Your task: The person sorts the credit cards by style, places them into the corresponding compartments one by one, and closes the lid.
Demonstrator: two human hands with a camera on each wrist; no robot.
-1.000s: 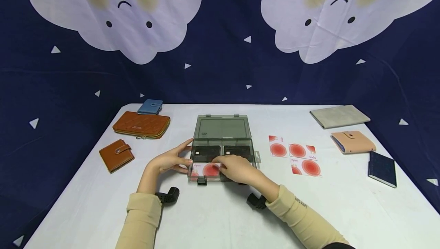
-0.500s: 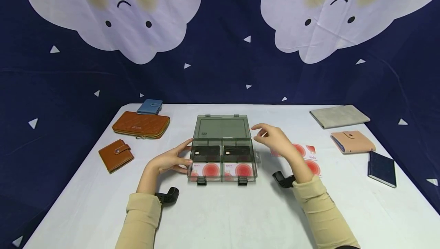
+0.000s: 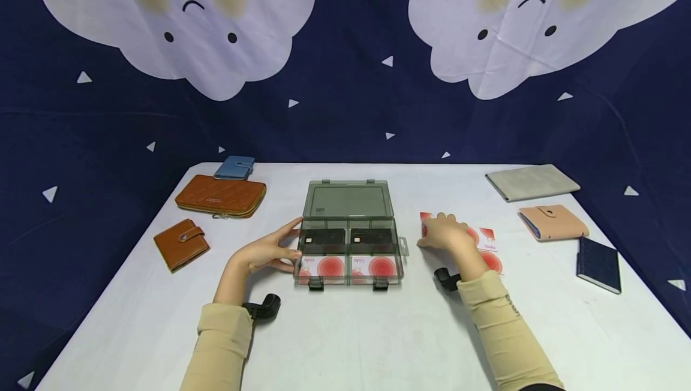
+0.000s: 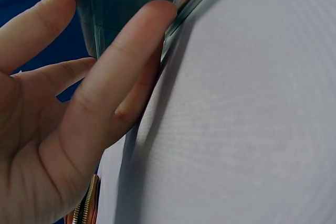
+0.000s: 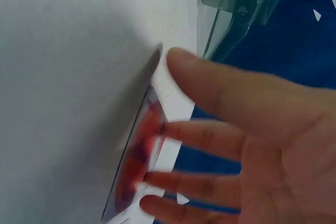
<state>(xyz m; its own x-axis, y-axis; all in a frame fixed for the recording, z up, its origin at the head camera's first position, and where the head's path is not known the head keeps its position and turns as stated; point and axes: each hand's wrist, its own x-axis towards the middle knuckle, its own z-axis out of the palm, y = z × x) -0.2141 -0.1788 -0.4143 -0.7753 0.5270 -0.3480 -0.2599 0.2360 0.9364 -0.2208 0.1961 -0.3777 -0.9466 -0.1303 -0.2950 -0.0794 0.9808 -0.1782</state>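
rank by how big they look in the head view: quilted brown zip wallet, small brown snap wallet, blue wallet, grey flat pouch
1. grey flat pouch and quilted brown zip wallet: these look about alike, so no firm order.
3. small brown snap wallet
4. blue wallet, though it lies farthest from the camera, which may shrink it.

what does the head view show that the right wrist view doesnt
Only the head view shows the whole table: the left hand touching the left side of the open grey box, black cards in its rear compartments and red-circle cards in the front ones, and the wallets along both sides.

Only the right wrist view shows, from the palm side, the right hand's spread fingers reaching to a red-circle card lying on the cloth.

Both show the right hand at the loose cards beside the box, and a corner of the box.
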